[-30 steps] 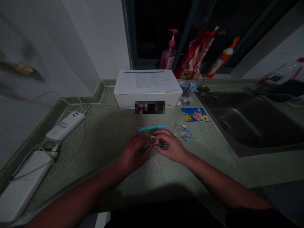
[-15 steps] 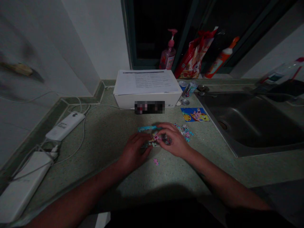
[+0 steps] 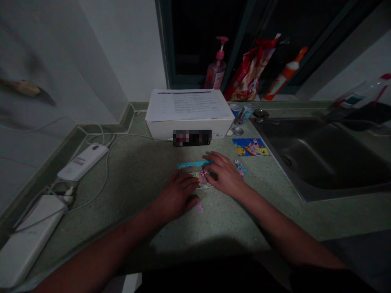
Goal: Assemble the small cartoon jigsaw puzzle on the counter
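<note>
A partly assembled jigsaw puzzle [image 3: 192, 165] with a light blue top strip lies flat on the counter, its lower parts half covered by my hands. My left hand [image 3: 177, 194] rests on its left side, fingers stretched out and thumb apart. Over the right part is my right hand [image 3: 226, 175], fingers spread and fingertips at the pink area in the middle; I see nothing held in it. One loose pink puzzle piece [image 3: 200, 208] lies in front of my left thumb. A pile of loose pieces [image 3: 241, 167] sits beyond my right hand, partly hidden by it.
A blue cartoon picture card [image 3: 251, 147] lies near the sink [image 3: 305, 158]. Behind the puzzle stands a white box [image 3: 189, 110] with a printed sheet on top and a blurred dark device before it. Cans [image 3: 245, 114] stand beside it. White power banks [image 3: 84, 161] with cables lie left.
My right hand has opened from a pinch and spread out over the puzzle, covering more of the pile. The left hand has shifted slightly down and flattened.
</note>
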The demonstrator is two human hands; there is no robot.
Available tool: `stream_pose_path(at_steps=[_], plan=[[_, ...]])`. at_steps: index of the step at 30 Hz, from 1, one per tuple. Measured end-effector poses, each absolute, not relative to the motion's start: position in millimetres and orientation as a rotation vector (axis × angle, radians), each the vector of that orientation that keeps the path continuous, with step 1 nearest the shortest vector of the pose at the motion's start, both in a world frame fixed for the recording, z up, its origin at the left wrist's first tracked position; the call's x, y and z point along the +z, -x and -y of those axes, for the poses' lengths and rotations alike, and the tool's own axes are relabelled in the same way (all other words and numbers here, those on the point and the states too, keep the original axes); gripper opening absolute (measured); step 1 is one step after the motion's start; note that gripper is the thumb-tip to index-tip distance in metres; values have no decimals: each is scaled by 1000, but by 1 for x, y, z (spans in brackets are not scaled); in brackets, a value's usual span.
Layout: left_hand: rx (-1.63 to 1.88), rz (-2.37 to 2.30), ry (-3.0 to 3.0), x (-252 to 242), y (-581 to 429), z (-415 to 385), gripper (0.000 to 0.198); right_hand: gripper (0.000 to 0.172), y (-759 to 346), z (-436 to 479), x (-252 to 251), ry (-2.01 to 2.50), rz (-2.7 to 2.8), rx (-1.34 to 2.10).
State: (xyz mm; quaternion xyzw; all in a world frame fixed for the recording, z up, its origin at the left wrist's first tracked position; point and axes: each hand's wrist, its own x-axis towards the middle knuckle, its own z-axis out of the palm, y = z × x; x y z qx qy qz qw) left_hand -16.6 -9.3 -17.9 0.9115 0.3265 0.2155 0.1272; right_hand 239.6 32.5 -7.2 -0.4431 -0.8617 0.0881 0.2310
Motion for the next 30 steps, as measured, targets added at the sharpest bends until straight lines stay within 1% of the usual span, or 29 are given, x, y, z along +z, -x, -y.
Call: stream_pose_path(at_steps=[5, 12, 30], plan=[[617, -952, -2647, -18, 17, 10, 37, 13, -239, -33, -10, 1226, 2375, 245], [607, -968, -2636, -19, 18, 11, 35, 15, -238, -33, -11, 1216, 2396, 184], [626, -976, -2656, -21, 17, 11, 34, 15, -236, -31, -10, 1236, 2387, 247]])
